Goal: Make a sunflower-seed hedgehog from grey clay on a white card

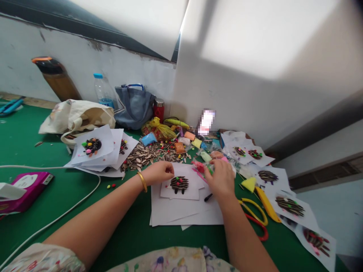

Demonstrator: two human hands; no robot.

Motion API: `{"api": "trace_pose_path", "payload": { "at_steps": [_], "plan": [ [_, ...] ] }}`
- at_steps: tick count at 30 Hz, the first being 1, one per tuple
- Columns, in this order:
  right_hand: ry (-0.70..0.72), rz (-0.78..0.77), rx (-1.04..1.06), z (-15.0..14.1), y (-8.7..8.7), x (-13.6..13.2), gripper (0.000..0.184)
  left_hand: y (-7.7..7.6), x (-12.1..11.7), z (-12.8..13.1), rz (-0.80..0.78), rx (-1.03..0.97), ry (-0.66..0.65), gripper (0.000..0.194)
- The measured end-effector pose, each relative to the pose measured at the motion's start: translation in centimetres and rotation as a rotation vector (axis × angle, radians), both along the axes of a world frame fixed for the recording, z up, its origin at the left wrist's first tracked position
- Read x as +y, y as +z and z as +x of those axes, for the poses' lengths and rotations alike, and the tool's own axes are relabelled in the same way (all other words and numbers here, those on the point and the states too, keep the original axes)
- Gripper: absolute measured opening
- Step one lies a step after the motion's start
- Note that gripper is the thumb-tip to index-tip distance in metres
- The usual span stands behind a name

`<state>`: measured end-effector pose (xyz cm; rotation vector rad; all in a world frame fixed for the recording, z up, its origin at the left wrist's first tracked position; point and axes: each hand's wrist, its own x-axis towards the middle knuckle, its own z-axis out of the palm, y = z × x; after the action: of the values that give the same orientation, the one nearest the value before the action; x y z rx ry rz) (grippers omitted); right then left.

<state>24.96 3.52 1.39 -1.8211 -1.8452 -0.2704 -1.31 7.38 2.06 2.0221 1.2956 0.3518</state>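
A hedgehog-like picture [179,184] made of sunflower seeds and dark clay, with red and green dots, lies on a small white sheet [188,194]. At its upper left edge, my left hand [161,172] has its fingers curled closed. Whatever is between those fingertips is too small to make out. Right of the picture, my right hand [221,179] bends its fingers and thumb round a clear packet of clay [210,168], with green showing. A red clay packet [198,166] lies beside its thumb. Below that hand is a short black stick-like piece [208,197].
Loose sunflower seeds [144,154] and several coloured clay packets [180,147] lie behind the paper. Finished seed pictures sit left [92,146] and right [292,206]. Scissors [256,213] and a yellow cutter [267,204] are at right. A white cable [76,202] crosses the left.
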Motion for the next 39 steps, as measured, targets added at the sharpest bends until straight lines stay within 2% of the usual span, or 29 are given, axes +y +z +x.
{"api": "trace_pose_path", "payload": {
  "at_steps": [2, 5, 12, 17, 22, 26, 29, 33, 39],
  "plan": [
    [-0.107, -0.050, -0.044, 1.6, 0.0, 0.3, 0.022, -0.1, 0.2, -0.1, 0.013, -0.028, 0.040, 0.019],
    [-0.131, -0.105, -0.058, 2.6, 0.0, 0.5, 0.020, -0.2, 0.4, -0.1, 0.048, -0.077, 0.116, 0.025],
    [0.032, -0.014, -0.027, 1.0, -0.6, 0.5, 0.019, 0.2, 0.0, 0.3, 0.142, -0.173, 0.241, 0.039],
    [0.099, -0.036, -0.089, -0.7, -1.5, 0.8, 0.029, 0.5, -0.4, 0.5, 0.154, -0.234, 0.260, 0.041],
    [0.098, -0.037, -0.089, -1.5, -2.0, 1.4, 0.013, 0.7, -0.7, 0.9, 0.143, -0.279, 0.234, 0.037],
    [0.146, 0.019, -0.038, -1.8, -1.6, 1.2, 0.013, 0.7, -1.0, 1.3, 0.166, -0.273, 0.207, 0.029],
    [0.227, 0.058, 0.001, -2.3, -1.0, 0.5, 0.017, 0.4, -1.4, 1.8, 0.158, -0.353, 0.210, 0.022],
    [0.357, 0.072, 0.040, -3.5, -0.2, -0.6, 0.020, 0.4, -2.0, 2.4, 0.142, -0.487, 0.212, 0.029],
    [0.472, 0.059, 0.065, -4.6, 0.3, -1.5, 0.021, 0.9, -2.5, 2.6, 0.159, -0.499, 0.216, 0.026]
  ]
}}
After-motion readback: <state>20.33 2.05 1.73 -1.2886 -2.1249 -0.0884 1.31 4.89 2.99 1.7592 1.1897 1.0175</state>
